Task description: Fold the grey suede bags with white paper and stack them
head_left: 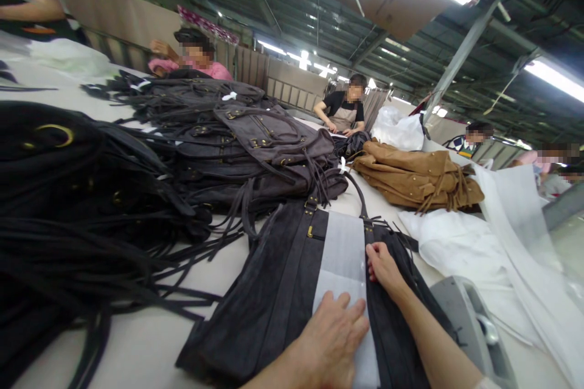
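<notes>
A dark grey handbag with straps, brass-coloured hardware and a looped handle lies on the table before me. Down its middle runs a strip of thin white foam sheet. My left hand rests on the lower part of this strip, palm down with fingers spread. Farther up, at the strip's right edge, my right hand is closed, its fingertips curled against the bag. What those fingers pinch, if anything, is hidden.
Dark grey bags are piled behind, black bags with long fringes at left. Brown bags lie back right. White wrapping and a grey tape-dispenser-like device are at right. Several people, one in an apron, are across the table.
</notes>
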Motion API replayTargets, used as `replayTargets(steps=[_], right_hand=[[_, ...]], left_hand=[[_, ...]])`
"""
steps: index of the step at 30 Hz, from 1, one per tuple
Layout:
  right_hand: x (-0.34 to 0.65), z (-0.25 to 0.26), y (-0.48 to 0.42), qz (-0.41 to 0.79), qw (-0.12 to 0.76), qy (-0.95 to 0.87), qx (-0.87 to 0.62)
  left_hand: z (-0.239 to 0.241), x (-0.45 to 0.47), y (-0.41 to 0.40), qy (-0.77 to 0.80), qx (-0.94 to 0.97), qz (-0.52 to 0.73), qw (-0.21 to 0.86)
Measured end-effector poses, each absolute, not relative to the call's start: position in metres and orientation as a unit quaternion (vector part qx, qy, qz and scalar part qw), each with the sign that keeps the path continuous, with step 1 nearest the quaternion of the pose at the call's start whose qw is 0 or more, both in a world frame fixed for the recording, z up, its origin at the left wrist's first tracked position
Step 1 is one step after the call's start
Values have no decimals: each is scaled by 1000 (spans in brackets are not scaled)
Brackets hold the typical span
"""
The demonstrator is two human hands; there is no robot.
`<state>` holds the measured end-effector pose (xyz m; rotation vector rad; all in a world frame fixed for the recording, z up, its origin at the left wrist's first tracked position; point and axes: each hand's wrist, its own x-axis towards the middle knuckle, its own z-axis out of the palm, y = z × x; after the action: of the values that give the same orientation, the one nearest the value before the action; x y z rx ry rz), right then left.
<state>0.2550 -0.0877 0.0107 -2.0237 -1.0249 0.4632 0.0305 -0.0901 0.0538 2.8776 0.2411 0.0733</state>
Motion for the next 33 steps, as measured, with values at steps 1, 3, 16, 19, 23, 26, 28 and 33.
replayTargets(steps=[1, 3, 16, 19, 23, 26, 28, 33], right_hand=[[255, 13, -92, 215, 399, -415, -789], [256, 17, -103, 275, 385, -452, -756], [245, 30, -94, 191, 371, -460, -784], [270, 68, -121, 216, 356, -449, -791], [327, 121, -214, 160, 339, -386, -843], [352, 130, -285, 149, 304, -297, -893], [355, 122, -315, 180, 291, -238, -909], [345, 95, -324, 283, 312, -152, -894]], left_hand=[[54, 29, -90, 81, 988, 29, 126], [54, 28, -91, 79, 988, 40, 123], [60, 24, -93, 70, 990, 50, 112], [61, 22, -92, 67, 990, 53, 110], [58, 24, -91, 70, 991, 61, 97], [53, 27, -89, 65, 992, 70, 88], [52, 29, -87, 65, 992, 69, 83], [54, 31, -86, 67, 993, 81, 60]])
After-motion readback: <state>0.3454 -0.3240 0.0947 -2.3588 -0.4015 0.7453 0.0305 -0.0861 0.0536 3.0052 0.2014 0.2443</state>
